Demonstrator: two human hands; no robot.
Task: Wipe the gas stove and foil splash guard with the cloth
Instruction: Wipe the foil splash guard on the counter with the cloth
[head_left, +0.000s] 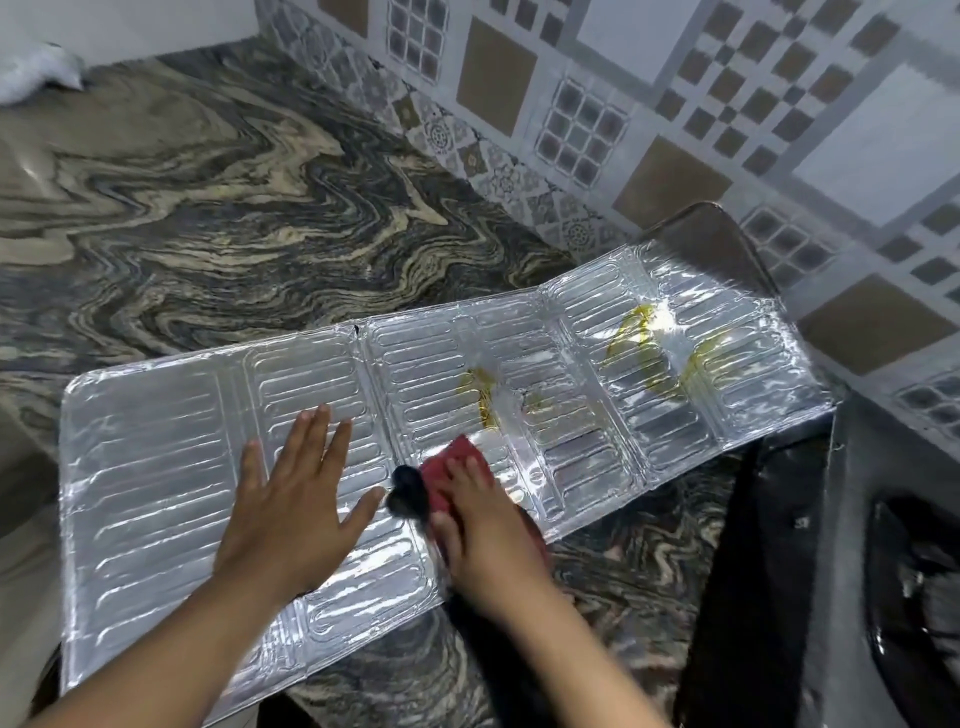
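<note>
A swirled grey-and-tan marble table (218, 197) meets a wall (675, 104) tiled in white, brown and grey patterned squares, under soft, even light.

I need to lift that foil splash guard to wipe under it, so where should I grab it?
Probably the foil splash guard by its near-left corner, from your side: it overhangs the marble counter, so fingers fit underneath. Hinged panels may fold, so support both ends.

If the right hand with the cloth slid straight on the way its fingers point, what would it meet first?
Probably the yellow stain on the foil guard, just ahead of the cloth under the right hand. Nothing else seems to lie between them.
</note>
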